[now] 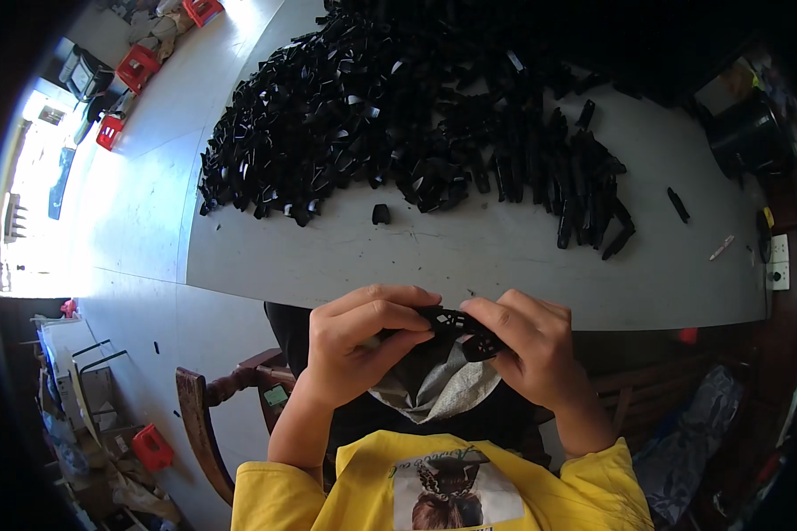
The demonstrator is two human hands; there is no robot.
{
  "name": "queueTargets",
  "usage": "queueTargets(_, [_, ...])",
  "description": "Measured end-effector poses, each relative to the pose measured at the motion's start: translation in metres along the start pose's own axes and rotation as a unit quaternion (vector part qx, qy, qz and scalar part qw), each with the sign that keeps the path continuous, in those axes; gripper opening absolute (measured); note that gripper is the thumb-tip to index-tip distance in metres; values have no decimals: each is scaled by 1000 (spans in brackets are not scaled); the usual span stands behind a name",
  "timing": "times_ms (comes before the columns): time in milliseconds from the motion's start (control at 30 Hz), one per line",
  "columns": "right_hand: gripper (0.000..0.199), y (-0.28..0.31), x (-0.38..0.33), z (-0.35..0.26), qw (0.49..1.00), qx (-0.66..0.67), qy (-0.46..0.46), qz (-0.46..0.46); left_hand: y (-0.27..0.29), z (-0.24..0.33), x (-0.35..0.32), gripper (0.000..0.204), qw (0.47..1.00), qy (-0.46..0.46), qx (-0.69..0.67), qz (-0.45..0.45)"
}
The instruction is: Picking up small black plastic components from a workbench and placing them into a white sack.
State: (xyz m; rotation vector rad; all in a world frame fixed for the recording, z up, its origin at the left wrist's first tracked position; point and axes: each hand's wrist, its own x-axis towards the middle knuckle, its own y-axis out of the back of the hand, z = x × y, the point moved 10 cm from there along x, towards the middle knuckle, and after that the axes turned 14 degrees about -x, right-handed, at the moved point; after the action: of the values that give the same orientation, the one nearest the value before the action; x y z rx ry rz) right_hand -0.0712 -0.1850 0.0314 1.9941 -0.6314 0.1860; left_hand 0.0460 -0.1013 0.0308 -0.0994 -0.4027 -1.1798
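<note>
A black openwork part (456, 322) sits just below the centre of the frame, bridging the gap between the two hands. The left hand (354, 332) comes in from the left and pinches the part's left end between thumb and fingers; the right hand (531, 341) grips its right end, with the fingers curled over the top. The part's lower right portion bends down beside the right hand; whether this is a second piece I cannot tell. Both hands are just off the near edge of the grey bench (682, 283), above a pale woven cloth (447, 389) in the lower centre. Across the upper centre, a large heap of black pieces (319, 124) covers the bench, well apart from the hands. One small black piece (381, 214) lies just below the heap, and a thin black strip (678, 204) lies to its right.
</note>
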Motion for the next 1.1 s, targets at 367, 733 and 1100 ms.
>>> queueTargets(367, [24,-25,-23,-45,989,31,137,-50,-52,-12,-12,41,923,71,-371,-76])
queueTargets(733, [24,-39,-32,16,996,60,-5,-61,9,-34,25,23,955,-68,284,53])
queueTargets(1100, [45,23,-8,104,905,-419,-73,11,14,-64,32,31,923,1,375,-86])
